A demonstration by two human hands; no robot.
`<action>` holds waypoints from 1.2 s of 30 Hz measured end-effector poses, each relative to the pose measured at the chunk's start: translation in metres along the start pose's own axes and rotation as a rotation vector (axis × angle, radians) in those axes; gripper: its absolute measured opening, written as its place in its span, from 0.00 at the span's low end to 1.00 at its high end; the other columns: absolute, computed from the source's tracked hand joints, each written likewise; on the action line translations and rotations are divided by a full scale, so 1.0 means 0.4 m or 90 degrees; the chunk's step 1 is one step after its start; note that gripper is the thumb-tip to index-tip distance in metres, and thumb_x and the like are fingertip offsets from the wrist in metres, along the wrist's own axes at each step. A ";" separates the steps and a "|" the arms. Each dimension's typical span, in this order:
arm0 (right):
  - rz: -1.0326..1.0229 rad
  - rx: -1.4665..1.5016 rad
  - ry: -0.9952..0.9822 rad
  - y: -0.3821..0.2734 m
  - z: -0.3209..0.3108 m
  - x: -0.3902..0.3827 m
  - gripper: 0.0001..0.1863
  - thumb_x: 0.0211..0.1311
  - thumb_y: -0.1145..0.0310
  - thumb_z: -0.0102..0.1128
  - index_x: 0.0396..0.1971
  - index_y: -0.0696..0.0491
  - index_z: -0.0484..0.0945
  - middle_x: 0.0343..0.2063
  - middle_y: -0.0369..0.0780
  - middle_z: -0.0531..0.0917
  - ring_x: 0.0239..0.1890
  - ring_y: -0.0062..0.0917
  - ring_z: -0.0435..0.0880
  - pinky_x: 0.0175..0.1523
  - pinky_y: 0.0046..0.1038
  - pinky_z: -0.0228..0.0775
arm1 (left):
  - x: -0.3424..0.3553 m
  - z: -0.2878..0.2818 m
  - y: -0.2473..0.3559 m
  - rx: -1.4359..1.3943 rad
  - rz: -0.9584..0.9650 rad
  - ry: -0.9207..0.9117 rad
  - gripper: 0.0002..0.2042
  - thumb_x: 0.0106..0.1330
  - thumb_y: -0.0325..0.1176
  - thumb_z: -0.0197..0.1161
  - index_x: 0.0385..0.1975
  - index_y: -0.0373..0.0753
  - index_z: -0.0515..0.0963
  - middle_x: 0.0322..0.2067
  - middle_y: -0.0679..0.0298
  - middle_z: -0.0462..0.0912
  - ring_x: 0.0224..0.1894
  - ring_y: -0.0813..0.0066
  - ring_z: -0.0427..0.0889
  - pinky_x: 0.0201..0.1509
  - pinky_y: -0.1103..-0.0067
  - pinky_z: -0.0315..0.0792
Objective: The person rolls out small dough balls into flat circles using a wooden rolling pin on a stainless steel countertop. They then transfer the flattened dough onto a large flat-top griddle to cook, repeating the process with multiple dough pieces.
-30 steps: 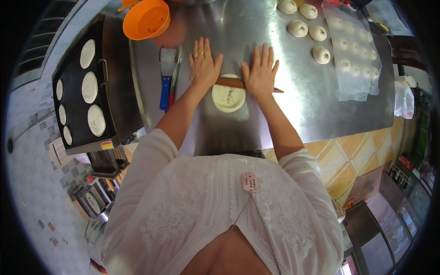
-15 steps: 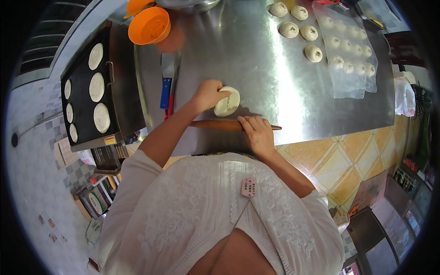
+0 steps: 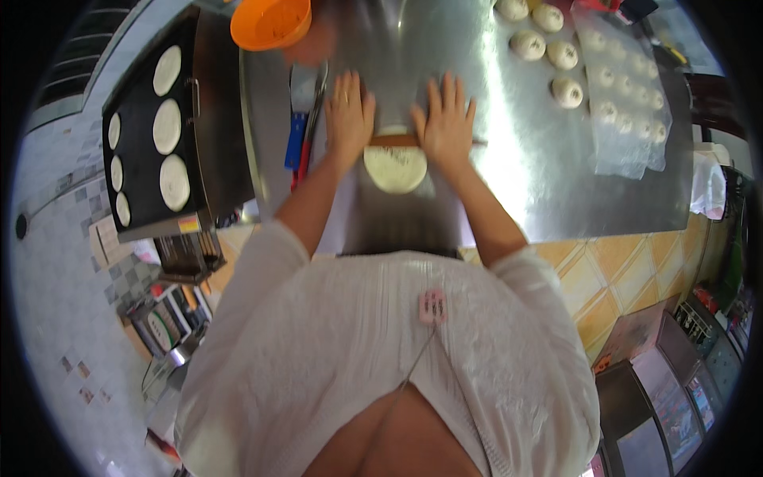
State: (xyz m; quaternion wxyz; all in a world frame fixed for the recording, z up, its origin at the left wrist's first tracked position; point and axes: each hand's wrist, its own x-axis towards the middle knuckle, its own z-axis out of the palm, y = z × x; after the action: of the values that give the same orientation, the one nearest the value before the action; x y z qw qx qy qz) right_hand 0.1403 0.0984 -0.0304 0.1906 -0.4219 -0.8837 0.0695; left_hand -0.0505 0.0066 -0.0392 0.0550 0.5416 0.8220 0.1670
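A wooden rolling pin (image 3: 394,141) lies across a round of flattened dough (image 3: 396,172) on the steel table. My left hand (image 3: 348,121) rests flat over the pin's left part, its fingers stretched forward. Over the right part lies my right hand (image 3: 446,126), fingers straight and spread, thumb toward the dough. Most of the dough shows on the near side of the pin, with dark specks on it; a thin strip shows beyond. Just left of my left hand lie a blue-handled scraper (image 3: 297,131) and a red-handled tool (image 3: 302,155).
On the left, a black griddle (image 3: 143,147) carries several flat dough rounds. An orange bowl (image 3: 270,22) stands at the far left of the steel table (image 3: 540,199). Filled dough balls (image 3: 567,92) sit at the far right, beside more under a clear plastic sheet (image 3: 624,163).
My left hand has let go of the dough's edge and moved onto the rolling pin. Both hands and the pin have moved forward, onto the dough, which is now wider and flatter.
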 end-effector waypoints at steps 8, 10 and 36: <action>-0.005 0.023 -0.128 -0.032 -0.053 -0.112 0.35 0.67 0.47 0.56 0.69 0.51 0.67 0.72 0.49 0.62 0.75 0.47 0.55 0.71 0.63 0.47 | -0.095 0.004 0.028 -0.045 0.026 0.020 0.35 0.72 0.44 0.54 0.74 0.32 0.54 0.74 0.48 0.56 0.78 0.52 0.50 0.77 0.53 0.49; 0.041 0.027 -0.017 -0.005 -0.006 0.030 0.36 0.68 0.48 0.56 0.68 0.56 0.66 0.72 0.51 0.62 0.74 0.47 0.57 0.72 0.60 0.48 | 0.054 0.006 0.009 -0.069 -0.021 0.090 0.35 0.72 0.44 0.54 0.74 0.32 0.54 0.74 0.48 0.55 0.78 0.51 0.49 0.77 0.53 0.48; -0.057 0.092 -0.134 -0.015 -0.122 -0.288 0.28 0.67 0.55 0.58 0.63 0.52 0.72 0.64 0.46 0.71 0.66 0.39 0.69 0.62 0.46 0.62 | -0.267 -0.022 0.043 0.006 -0.025 -0.135 0.35 0.73 0.48 0.53 0.73 0.32 0.55 0.73 0.45 0.57 0.76 0.50 0.54 0.75 0.53 0.51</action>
State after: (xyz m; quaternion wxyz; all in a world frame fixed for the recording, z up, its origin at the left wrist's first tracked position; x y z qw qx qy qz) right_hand 0.2212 0.0037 -0.0159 0.1297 -0.3580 -0.9093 0.1681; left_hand 0.0058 -0.0860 -0.0348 0.1420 0.5403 0.8229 0.1038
